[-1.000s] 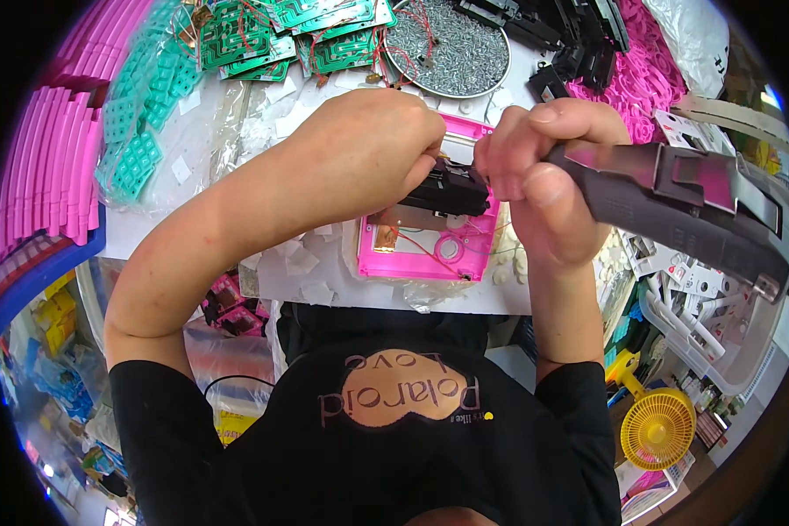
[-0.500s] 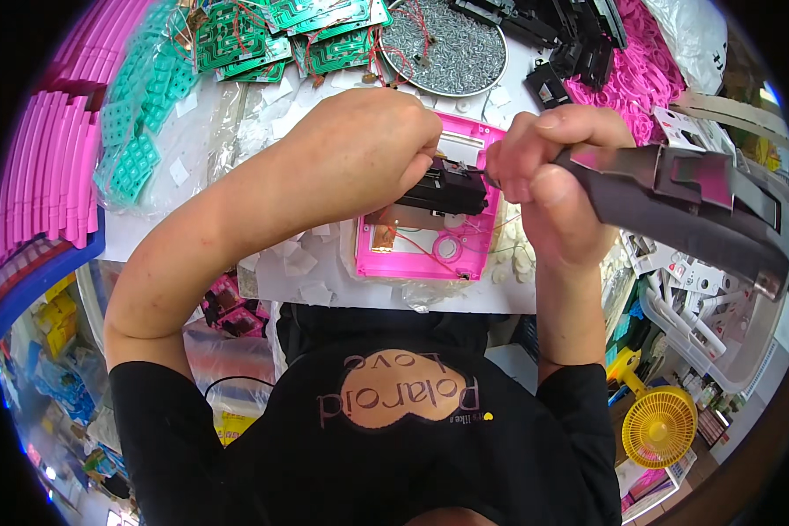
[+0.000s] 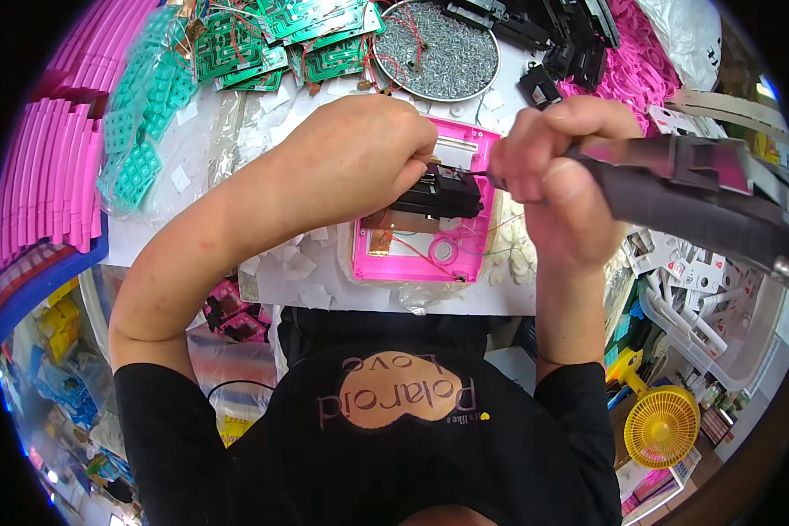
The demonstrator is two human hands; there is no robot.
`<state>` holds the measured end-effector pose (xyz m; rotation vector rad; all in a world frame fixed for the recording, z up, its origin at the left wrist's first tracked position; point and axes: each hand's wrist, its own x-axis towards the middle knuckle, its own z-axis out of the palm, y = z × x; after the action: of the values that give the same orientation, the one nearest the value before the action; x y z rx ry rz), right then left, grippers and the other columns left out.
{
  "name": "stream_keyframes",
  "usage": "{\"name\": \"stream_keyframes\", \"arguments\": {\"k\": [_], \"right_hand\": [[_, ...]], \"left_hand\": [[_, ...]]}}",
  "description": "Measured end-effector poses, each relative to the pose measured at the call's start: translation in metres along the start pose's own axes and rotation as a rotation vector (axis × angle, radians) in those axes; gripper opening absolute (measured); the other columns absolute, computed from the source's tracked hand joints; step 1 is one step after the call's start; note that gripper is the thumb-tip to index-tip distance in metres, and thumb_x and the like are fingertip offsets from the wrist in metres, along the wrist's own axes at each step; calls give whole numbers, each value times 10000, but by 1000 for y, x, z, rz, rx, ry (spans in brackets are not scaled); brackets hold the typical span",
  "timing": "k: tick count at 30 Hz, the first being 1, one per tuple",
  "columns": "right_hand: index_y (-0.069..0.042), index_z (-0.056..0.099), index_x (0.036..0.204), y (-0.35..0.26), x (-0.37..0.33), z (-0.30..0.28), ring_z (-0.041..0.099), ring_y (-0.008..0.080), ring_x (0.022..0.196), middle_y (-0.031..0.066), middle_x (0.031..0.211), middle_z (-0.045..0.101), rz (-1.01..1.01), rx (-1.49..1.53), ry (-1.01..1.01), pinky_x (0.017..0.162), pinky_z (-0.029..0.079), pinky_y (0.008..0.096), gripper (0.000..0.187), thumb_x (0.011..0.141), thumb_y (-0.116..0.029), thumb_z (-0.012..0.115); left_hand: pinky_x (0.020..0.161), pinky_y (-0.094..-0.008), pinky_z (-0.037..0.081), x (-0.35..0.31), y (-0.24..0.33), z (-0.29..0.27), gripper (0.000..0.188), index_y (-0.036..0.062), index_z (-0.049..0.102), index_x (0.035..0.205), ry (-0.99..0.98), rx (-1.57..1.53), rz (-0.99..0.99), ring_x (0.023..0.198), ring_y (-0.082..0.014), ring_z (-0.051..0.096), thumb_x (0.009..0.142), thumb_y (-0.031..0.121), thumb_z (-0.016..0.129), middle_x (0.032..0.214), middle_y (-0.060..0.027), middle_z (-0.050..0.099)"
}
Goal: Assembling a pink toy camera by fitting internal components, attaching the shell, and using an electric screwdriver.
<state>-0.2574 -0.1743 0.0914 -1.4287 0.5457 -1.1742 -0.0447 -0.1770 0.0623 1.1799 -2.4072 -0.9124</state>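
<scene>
A pink plastic housing (image 3: 465,268) lies open on the white table in front of me, with thin wires and a copper-coloured piece inside. Across it sits a black plastic module (image 3: 454,203). My left hand (image 3: 373,145) is closed at the module's left end, its fingertips partly hidden behind the hand. My right hand (image 3: 574,193) grips a dark grey power screwdriver (image 3: 675,188), held almost level. Its thin bit points left and reaches the module's upper right part; whether it sits on a screw is too small to tell.
Beyond the housing are green circuit boards (image 3: 228,46) with red wires and a round tray of screws (image 3: 438,57). Black modules (image 3: 579,61) and pink straps (image 3: 649,61) lie far right. Teal keypads (image 3: 136,171) and stacked pink parts (image 3: 48,175) stand left; a yellow fan (image 3: 662,428) is lower right.
The power screwdriver's rear end has swung slightly, and the right hand has shifted a little. My left hand keeps its place on the module. The whole view has moved slightly.
</scene>
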Motion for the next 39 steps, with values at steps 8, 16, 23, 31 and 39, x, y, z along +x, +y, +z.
{"name": "stream_keyframes", "arguments": {"k": [8, 16, 23, 31, 39], "right_hand": [[-32, 516, 1241, 6, 1, 1, 463, 148, 616, 35, 709, 490, -63, -66, 33, 595, 434, 337, 369, 942, -188, 665], [-33, 515, 1241, 9, -7, 4, 459, 146, 620, 35, 704, 486, -14, -29, 13, 574, 408, 335, 374, 943, -201, 668], [-7, 527, 1214, 15, -6, 1, 510, 138, 667, 55, 765, 539, -65, -46, 48, 606, 437, 301, 364, 925, -162, 684], [-40, 524, 1245, 11, -1, 0, 452, 143, 633, 27, 713, 483, -76, -64, 23, 580, 412, 327, 370, 954, -226, 659], [-34, 530, 1241, -1, 9, 3, 495, 146, 649, 44, 737, 524, -139, 72, 28, 628, 460, 313, 363, 934, -179, 658]], "left_hand": [[729, -470, 489, -2, 0, 2, 128, 3, 639, 819, 23, 11, 16, 801, -373, 624, 843, 127, 662, 797, -158, 648], [730, -468, 492, -2, -1, 4, 120, 4, 639, 821, 48, 0, 35, 803, -370, 626, 840, 121, 661, 800, -156, 648], [728, -470, 492, -2, -2, 3, 116, 8, 637, 830, 40, 0, 45, 802, -373, 626, 840, 121, 658, 799, -162, 643], [727, -466, 492, -2, -2, 3, 118, 10, 635, 828, 18, 5, 21, 799, -371, 625, 839, 124, 662, 796, -164, 643], [686, -438, 496, 11, 5, 2, 140, 20, 669, 865, 223, -100, 117, 768, -347, 632, 829, 151, 700, 773, -134, 628]]}}
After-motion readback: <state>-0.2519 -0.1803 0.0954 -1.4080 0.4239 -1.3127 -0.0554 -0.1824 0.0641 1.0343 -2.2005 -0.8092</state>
